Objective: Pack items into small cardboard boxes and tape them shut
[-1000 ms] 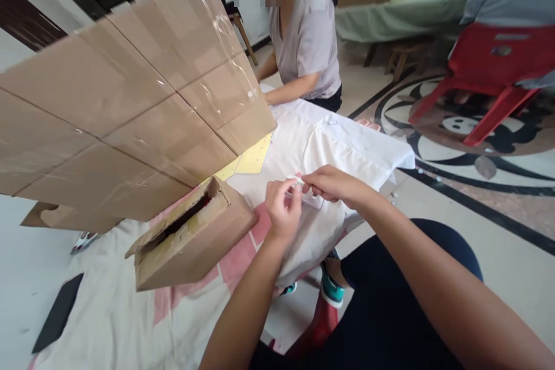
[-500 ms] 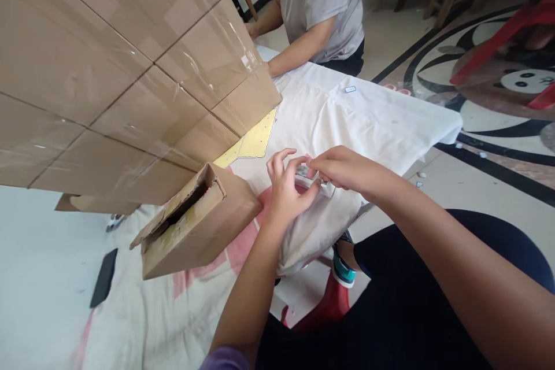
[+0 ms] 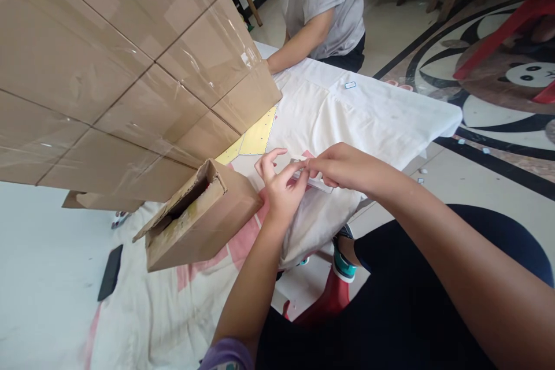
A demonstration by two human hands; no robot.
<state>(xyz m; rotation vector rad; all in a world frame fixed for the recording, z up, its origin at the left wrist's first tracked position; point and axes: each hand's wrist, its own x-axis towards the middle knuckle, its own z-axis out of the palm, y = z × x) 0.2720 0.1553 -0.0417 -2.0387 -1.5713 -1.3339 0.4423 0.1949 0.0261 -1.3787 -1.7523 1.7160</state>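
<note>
Thumb and index finger of my left hand (image 3: 281,188) are pinched together, meeting the fingertips of my right hand (image 3: 340,169); what lies between them is too small and covered to name. My right hand is closed with its fingers pressed together. Under both hands, partly hidden, a small pale, clear-looking flat case (image 3: 319,185) rests on the cloth near the table edge. To the left of my left hand stands an open cardboard box (image 3: 208,225), with torn flaps and something yellowish inside.
Large taped cartons (image 3: 130,81) form a wall on the left. A yellow dotted sheet (image 3: 259,136) sticks out beneath them. A small blue-edged label (image 3: 350,85) lies on the white cloth (image 3: 377,115). A dark phone-like slab (image 3: 110,273) lies far left. Across the table sits another person (image 3: 332,0).
My left thumb and index finger have closed from an open curve into a pinch at my right fingertips. The case is more covered now. The other person's far arm has drawn behind the cartons.
</note>
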